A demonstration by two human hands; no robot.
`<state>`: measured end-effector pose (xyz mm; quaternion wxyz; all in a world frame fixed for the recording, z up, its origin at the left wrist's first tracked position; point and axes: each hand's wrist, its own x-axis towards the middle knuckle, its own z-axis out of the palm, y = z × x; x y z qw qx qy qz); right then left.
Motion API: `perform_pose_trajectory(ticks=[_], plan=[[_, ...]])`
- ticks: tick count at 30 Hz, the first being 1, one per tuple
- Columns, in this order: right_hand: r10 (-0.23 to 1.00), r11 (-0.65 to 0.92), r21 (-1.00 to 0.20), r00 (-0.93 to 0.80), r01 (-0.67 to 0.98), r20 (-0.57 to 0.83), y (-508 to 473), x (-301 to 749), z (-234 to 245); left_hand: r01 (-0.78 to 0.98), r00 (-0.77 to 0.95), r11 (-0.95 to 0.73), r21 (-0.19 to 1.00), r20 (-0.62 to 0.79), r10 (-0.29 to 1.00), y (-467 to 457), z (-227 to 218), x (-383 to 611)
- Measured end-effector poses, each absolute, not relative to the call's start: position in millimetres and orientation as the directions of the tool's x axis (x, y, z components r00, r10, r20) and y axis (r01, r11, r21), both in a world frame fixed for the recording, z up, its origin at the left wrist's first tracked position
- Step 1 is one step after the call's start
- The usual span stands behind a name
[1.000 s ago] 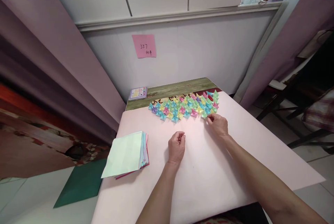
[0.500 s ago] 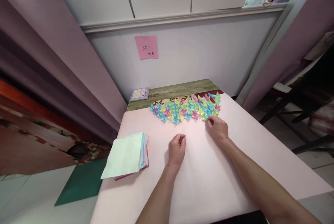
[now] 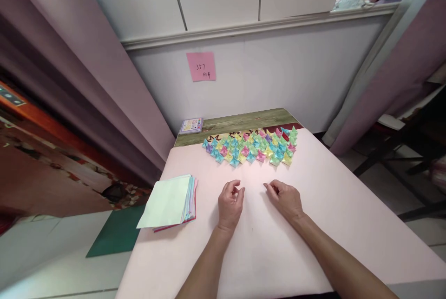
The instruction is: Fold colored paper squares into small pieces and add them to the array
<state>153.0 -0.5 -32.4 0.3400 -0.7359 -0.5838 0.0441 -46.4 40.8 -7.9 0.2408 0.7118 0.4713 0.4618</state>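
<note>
From the head view, the folded pieces [image 3: 256, 144] lie crowded together in a band near the far end of the table [image 3: 258, 262]. Taking them as the landmark, the paper stack [image 3: 167, 202] is nearer the person and to the left, its corner at or slightly over the table's edge; the cards [image 3: 191, 125] lie just beyond them to the left.

The likeliest trouble is disorder among the folded pieces: they seem to be loose and many touch, so a fingertip brushing one could push its neighbours out of line. The stack looks uneven, and a bump from the left forearm could send sheets off the edge.

The left hand [image 3: 230, 205] is on the near side of the folded pieces, fingers loosely curled upward, a small gap between thumb and forefinger; it holds nothing that shows. The right hand [image 3: 285, 200] is also on their near side, further right, palm turned inward, fingers bent and pointing toward the left hand. It too appears relaxed and empty, touching no piece.
</note>
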Motion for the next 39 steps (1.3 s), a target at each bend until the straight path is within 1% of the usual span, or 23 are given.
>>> perform_pose_trajectory(ticks=[3, 5, 7, 9, 11, 13, 15, 18, 21, 30, 34, 37, 39], plan=[[0.903, -0.115, -0.565, 0.322, 0.817, 0.283, 1.3, 155.5, -31.1, 0.633, 0.090, -0.494, 0.596, 0.577, 0.812, 37.3, 13.0, -70.4], [0.915, -0.127, -0.570, 0.318, 0.812, 0.249, 1.3, 157.5, -29.7, 0.777, 0.033, -0.423, 0.466, 0.641, 0.767, 38.4, 27.5, -95.9], [0.921, -0.141, -0.576, 0.320, 0.805, 0.221, 0.1, 158.6, -28.5, 0.887, -0.036, -0.275, 0.371, 0.649, 0.760, 39.6, 39.1, -124.4], [0.922, -0.157, -0.586, 0.331, 0.795, 0.201, -1.2, 159.1, -27.7, 0.953, -0.111, -0.081, 0.290, 0.587, 0.802, 38.6, 45.8, -149.9], [0.922, -0.165, -0.598, 0.338, 0.784, 0.189, -1.9, 159.3, -27.4, 0.967, -0.196, 0.091, 0.238, 0.465, 0.863, 35.3, 47.6, -168.3], [0.924, -0.164, -0.613, 0.338, 0.773, 0.178, -1.9, 159.6, -27.4, 0.961, -0.235, 0.172, 0.219, 0.308, 0.922, 31.6, 46.2, -178.4], [0.926, -0.165, -0.628, 0.339, 0.761, 0.168, -1.6, 160.2, -27.7, 0.960, -0.232, 0.186, 0.208, 0.222, 0.947, 29.5, 44.1, -182.3], [0.926, -0.163, -0.650, 0.343, 0.742, 0.159, -1.8, 161.3, -28.1, 0.966, -0.205, 0.164, 0.201, 0.207, 0.957, 30.7, 43.8, -183.2], [0.926, -0.154, -0.663, 0.341, 0.733, 0.162, -2.7, 162.5, -28.3, 0.959, -0.204, 0.161, 0.234, 0.175, 0.963, 34.1, 47.4, -184.9], [0.929, -0.158, -0.670, 0.339, 0.725, 0.148, -3.3, 164.0, -27.5, 0.882, -0.279, 0.207, 0.424, 0.115, 0.954, 35.7, 58.9, -197.7], [0.928, -0.159, -0.675, 0.342, 0.720, 0.147, -3.8, 163.9, -25.3, 0.809, -0.323, 0.240, 0.537, 0.064, 0.944, 35.9, 59.3, -205.2], [0.927, -0.156, -0.670, 0.341, 0.725, 0.153, -4.7, 164.1, -23.2, 0.762, -0.322, 0.227, 0.606, 0.050, 0.946, 35.9, 57.5, -211.3], [0.928, -0.160, -0.669, 0.342, 0.726, 0.149, -5.3, 164.4, -22.4, 0.758, -0.299, 0.198, 0.621, 0.061, 0.952, 35.5, 56.2, -214.4]])
